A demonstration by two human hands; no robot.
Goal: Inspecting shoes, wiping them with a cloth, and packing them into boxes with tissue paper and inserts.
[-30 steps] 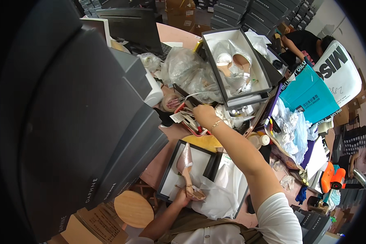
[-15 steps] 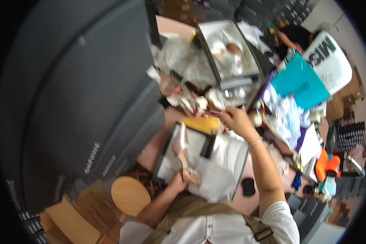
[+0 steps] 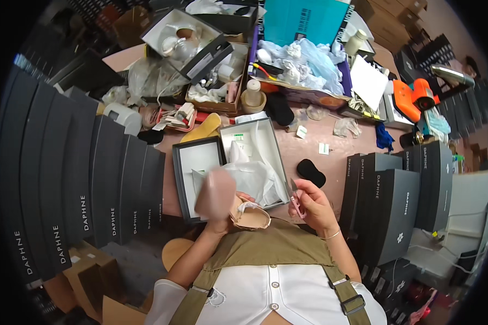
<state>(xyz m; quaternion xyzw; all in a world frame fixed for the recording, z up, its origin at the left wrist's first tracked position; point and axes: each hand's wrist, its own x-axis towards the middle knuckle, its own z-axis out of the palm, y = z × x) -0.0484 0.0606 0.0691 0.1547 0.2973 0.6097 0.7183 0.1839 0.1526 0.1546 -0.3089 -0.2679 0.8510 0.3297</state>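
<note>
Both hands have come back in close to the body now: the right hand, which was stretched out over the clutter a second ago, sits near the chest, and the left hand has lifted the shoe up off the box. That beige shoe is held just above the table's near edge, its opening turned upward, with the left hand's fingers wrapped around its heel end, though the hand is blurred. Fingers of the right hand are pinched shut on a small pair of scissors with pinkish handles, blade pointing up, just beside the shoe but not touching it. Right behind the hands lies an open shoebox stuffed with white tissue paper, and its dark lid sits alongside on the left. A black insole pad rests on the pink table to the right. Stacks of dark grey boxes stand to the left, more of them on the right.
</note>
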